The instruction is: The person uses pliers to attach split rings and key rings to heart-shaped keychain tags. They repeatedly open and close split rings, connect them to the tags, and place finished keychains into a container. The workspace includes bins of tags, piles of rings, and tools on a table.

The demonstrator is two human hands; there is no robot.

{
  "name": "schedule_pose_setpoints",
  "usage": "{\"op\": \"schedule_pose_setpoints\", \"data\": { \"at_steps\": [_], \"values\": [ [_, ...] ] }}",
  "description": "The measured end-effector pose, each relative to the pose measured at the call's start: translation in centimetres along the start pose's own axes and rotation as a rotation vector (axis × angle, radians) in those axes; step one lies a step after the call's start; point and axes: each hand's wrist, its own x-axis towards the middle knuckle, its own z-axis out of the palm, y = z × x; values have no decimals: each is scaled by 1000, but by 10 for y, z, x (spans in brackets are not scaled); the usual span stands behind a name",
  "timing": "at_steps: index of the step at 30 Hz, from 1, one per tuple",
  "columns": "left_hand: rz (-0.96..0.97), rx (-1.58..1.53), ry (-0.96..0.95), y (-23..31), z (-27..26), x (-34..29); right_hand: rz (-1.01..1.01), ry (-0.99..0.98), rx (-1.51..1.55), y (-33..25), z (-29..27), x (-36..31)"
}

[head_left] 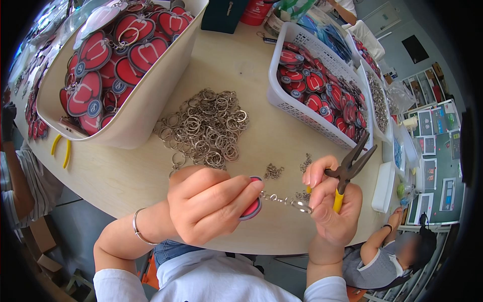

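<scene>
Pinching red keychain tag (251, 210) in closed left hand (211, 205) and split ring (302, 206) in right hand (338, 209), also clasping needle-nose pliers (344, 173); could drop short chain (279, 198), stretched between, onto table (241, 75) before ring heap (204, 131), if loosening either pinch.

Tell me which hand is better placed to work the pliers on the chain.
The right hand, most likely: it holds the yellow-handled pliers, though their tips point away from the chain. The left hand is occupied gripping the red tag.
</scene>
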Motion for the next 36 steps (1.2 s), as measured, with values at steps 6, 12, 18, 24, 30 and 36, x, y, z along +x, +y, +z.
{"op": "schedule_pose_setpoints", "data": {
  "at_steps": [6, 12, 18, 24, 30, 36],
  "values": [
    [29, -10, 17, 2, -2, 1, 2, -21, -59, 2, -3, -6],
    [39, -8, -17, 0, -3, 2, -125, -69, -341, 8, -8, -4],
    [76, 29, -55, 0, -3, 4, -507, -238, -884, 15, -12, -3],
    [95, 56, -79, 0, -5, 3, -563, -211, -931, 21, -16, -7],
    [119, 125, -8, 0, 1, 5, -568, -198, -933, 25, -15, -8],
    [131, 193, -6, 2, -1, 5, -511, -180, -890, 25, -7, -13]
  ]
}}
